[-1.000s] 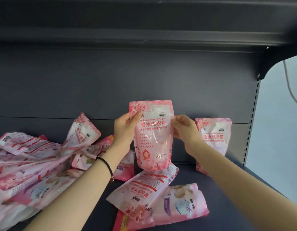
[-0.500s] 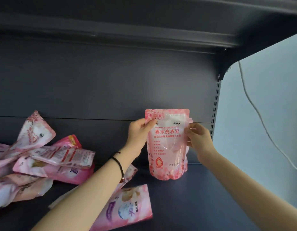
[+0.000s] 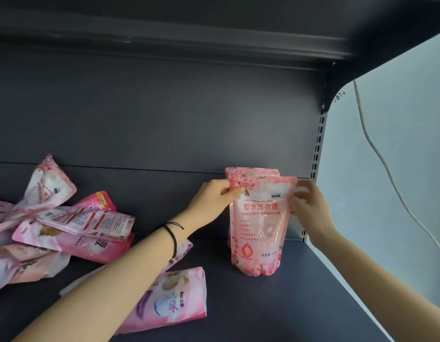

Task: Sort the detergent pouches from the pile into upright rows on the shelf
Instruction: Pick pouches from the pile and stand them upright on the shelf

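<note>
Flanking pale wall [image 3: 399,169], dark shelf [image 3: 300,307] bears upright pouch [image 3: 259,230].

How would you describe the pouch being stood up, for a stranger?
Go right along the dark shelf to the slotted upright. There the front pouch stands, left hand and right hand holding its top. Unlike the pile lying at left, it is upright, partly covering its twin behind.

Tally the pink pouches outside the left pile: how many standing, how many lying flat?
Standing upright: 2, the front pink flower-print plastic pouch and the rear one behind it.
Lying flat: 2, the pink pouch with purple print and a pale pouch partly hidden beyond it.
Total: 4
</note>
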The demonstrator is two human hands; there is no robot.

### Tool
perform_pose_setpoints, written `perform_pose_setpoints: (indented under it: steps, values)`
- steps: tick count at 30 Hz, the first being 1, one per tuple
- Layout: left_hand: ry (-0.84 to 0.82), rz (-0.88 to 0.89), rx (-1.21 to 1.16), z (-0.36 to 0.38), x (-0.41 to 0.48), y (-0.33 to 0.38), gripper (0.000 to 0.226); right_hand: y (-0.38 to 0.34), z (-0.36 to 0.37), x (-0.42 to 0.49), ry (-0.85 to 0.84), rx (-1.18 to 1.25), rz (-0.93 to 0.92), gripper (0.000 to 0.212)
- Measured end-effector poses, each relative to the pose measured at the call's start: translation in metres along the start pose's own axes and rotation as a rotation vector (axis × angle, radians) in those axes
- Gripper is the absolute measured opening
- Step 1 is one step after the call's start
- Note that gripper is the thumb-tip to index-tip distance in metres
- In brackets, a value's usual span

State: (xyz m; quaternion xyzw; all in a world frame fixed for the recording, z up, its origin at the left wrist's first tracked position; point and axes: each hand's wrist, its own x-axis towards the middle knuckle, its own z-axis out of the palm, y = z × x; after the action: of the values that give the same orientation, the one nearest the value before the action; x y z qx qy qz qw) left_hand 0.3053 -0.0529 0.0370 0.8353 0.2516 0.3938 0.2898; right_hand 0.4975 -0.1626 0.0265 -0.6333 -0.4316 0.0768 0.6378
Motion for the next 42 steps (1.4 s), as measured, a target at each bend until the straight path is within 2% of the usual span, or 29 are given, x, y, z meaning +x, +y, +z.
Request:
perform_pose_setpoints:
  steps: [2,4,6,8,10,12,15,18,23,27,32,35,38,42]
  values:
    - [-0.059,0.035,0.217,-0.021,-0.006,-0.003,0.042,-0.014,-0.005,0.000,0.050,-0.138,-0.185,0.032]
    - [-0.086,0.098,0.481,-0.048,-0.016,-0.007,0.036,-0.030,-0.008,-0.003,0.127,-0.375,-0.436,0.044]
    - [-0.106,0.195,0.748,-0.077,-0.031,-0.013,0.034,-0.049,-0.003,-0.013,0.155,-0.614,-0.696,0.045]
    - [-0.128,0.293,0.934,-0.101,-0.048,-0.019,0.036,-0.067,0.008,-0.028,0.045,-0.767,-0.877,0.036]
    - [-0.160,0.372,1.036,-0.123,-0.068,-0.028,0.037,-0.082,0.027,-0.049,-0.142,-0.874,-0.976,0.031]
    - [-0.216,0.438,1.118,-0.141,-0.088,-0.038,0.036,-0.092,0.050,-0.072,-0.313,-0.940,-1.040,0.031]
    - [-0.324,0.445,1.172,-0.168,-0.120,-0.052,0.036,-0.100,0.091,-0.106,-0.530,-0.972,-1.081,0.031]
    - [-0.376,0.450,1.163,-0.190,-0.147,-0.065,0.036,-0.100,0.127,-0.134,-0.636,-1.006,-1.160,0.032]
    - [-0.410,0.443,1.172,-0.212,-0.179,-0.083,0.038,-0.095,0.165,-0.168,-0.749,-1.145,-1.132,0.040]
    - [-0.355,0.445,1.055,-0.217,-0.200,-0.096,0.039,-0.093,0.178,-0.192,-0.832,-1.113,-1.081,0.044]
    - [-0.356,0.240,0.826,-0.211,-0.216,-0.108,0.041,-0.091,0.191,-0.212,-0.894,-1.105,-1.038,0.038]
    - [-0.373,0.178,0.746,-0.210,-0.216,-0.113,0.038,-0.092,0.193,-0.213,-0.906,-1.142,-1.031,0.035]
    - [-0.406,0.142,0.688,-0.213,-0.213,-0.118,0.033,-0.091,0.189,-0.208,-0.916,-1.042,-0.929,0.034]
    - [-0.496,0.170,0.693,-0.213,-0.209,-0.125,0.042,-0.091,0.187,-0.203,-0.914,-1.045,-0.807,0.032]
